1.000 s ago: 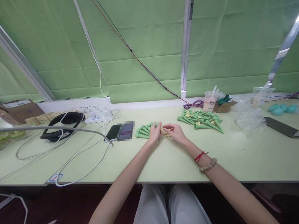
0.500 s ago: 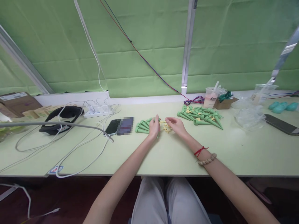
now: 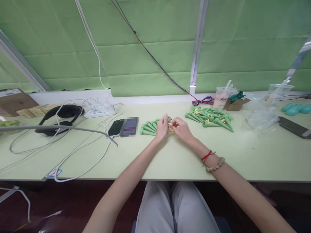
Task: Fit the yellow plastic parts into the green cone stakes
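Observation:
My left hand (image 3: 162,128) is closed around a green plastic watering spike (image 3: 169,119); only its top end shows past the fingers. Pinched in my right hand (image 3: 182,130) is a small yellow valve piece (image 3: 170,124), its end at the spike's top. Whether it sits inside the spike cannot be made out. Several loose yellow pieces (image 3: 177,127) lie under my right fingers, partly hidden. Left of my left hand, a row of green spikes (image 3: 148,128) lies fanned out. A larger heap of green spikes (image 3: 210,117), with yellow pieces among them, rests beyond my right hand.
Two phones (image 3: 115,128) lie side by side at the left, near white cables, a power strip (image 3: 100,110) and a black headset (image 3: 59,119). Toward the right stand a drink cup (image 3: 220,98), a small cardboard box (image 3: 234,104), crumpled plastic (image 3: 261,119) and a dark phone (image 3: 294,127).
My right hand has moved left to meet my left hand, bringing a yellow valve piece to the top of the green watering spike. The camera view has shifted slightly.

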Demonstrator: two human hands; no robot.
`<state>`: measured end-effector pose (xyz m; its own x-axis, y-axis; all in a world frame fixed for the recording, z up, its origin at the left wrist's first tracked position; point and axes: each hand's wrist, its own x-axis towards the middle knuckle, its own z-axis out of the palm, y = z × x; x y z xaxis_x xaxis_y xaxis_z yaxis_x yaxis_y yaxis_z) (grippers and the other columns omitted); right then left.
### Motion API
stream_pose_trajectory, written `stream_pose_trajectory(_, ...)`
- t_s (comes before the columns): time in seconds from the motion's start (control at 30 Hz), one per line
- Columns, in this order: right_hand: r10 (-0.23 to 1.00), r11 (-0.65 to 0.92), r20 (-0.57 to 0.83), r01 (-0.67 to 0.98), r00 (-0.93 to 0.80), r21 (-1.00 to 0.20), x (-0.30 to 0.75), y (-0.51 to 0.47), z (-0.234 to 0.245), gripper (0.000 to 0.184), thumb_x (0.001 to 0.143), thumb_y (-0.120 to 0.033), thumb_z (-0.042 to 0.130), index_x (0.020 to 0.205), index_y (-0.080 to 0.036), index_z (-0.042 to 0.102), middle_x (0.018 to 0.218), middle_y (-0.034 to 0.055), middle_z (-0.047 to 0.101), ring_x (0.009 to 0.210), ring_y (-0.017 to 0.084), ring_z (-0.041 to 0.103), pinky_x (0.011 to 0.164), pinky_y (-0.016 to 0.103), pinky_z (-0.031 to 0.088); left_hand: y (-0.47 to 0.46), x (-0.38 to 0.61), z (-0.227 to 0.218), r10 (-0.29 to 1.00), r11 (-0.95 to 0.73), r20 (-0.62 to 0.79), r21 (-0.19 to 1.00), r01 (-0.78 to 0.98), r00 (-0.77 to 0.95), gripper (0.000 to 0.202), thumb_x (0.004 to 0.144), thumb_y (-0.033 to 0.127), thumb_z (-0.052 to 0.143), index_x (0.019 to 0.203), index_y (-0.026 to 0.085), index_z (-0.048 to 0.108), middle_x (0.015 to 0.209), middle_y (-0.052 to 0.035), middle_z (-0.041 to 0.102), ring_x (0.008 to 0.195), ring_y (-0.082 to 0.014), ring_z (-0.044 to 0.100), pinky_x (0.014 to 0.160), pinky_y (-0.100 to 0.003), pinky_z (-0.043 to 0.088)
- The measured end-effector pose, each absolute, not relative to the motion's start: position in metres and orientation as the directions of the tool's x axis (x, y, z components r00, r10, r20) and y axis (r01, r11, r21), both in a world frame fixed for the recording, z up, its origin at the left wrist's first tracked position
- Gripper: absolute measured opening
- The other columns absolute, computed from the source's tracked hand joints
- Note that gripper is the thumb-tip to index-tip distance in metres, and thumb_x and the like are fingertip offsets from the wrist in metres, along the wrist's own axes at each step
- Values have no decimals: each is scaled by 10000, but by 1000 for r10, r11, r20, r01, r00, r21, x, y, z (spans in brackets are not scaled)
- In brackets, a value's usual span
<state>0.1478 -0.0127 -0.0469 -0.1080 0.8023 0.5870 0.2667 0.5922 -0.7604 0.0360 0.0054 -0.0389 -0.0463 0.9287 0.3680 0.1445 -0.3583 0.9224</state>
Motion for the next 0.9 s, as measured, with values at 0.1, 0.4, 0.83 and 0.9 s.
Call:
stream_pose_trajectory(0.1, 976, 158, 162, -42, -148, -987, 147, -14, -43, 261, 758, -413, 590, 791, -161, 531, 698, 22, 567, 600, 117, 541, 593, 252, 467, 4, 33, -36, 920, -390, 392, 916, 91, -10, 527, 801, 626, 351, 771, 148, 570, 390, 66, 289, 346, -70, 295, 401, -211, 251)
stream_pose_trajectory(0.4, 828, -411, -180, -355, -532, -840, 152, -23, -31, 186, 841, -237, 533, 739, -110, 620, 696, 32, 645, 609, 88, 605, 660, 214, 519, 1, 24, -29, 918, -375, 357, 923, 85, 174, 536, 806, 620, 338, 762, 151, 595, 412, 42, 342, 352, -71, 335, 369, -200, 234)
stream_pose_trajectory(0.83, 958, 284, 284, 224, -32, -932, 140, -16, -49, 107, 643, -217, 661, 587, -134, 623, 574, 12, 599, 581, 139, 562, 617, 257, 464, 8, 18, -40, 910, -414, 388, 862, 293, 143, 432, 782, 529, 454, 682, 135, 600, 463, 32, 405, 412, -65, 341, 425, -205, 260)
stream_pose_trajectory(0.9, 990, 120, 116, 59, -77, -991, 139, -17, -45, 145, 670, -273, 657, 653, -140, 603, 562, 0, 572, 516, 116, 531, 574, 268, 487, 6, 19, -39, 940, -337, 312, 912, 233, 136, 463, 799, 555, 406, 765, 143, 614, 383, 60, 297, 340, -68, 281, 388, -210, 233)
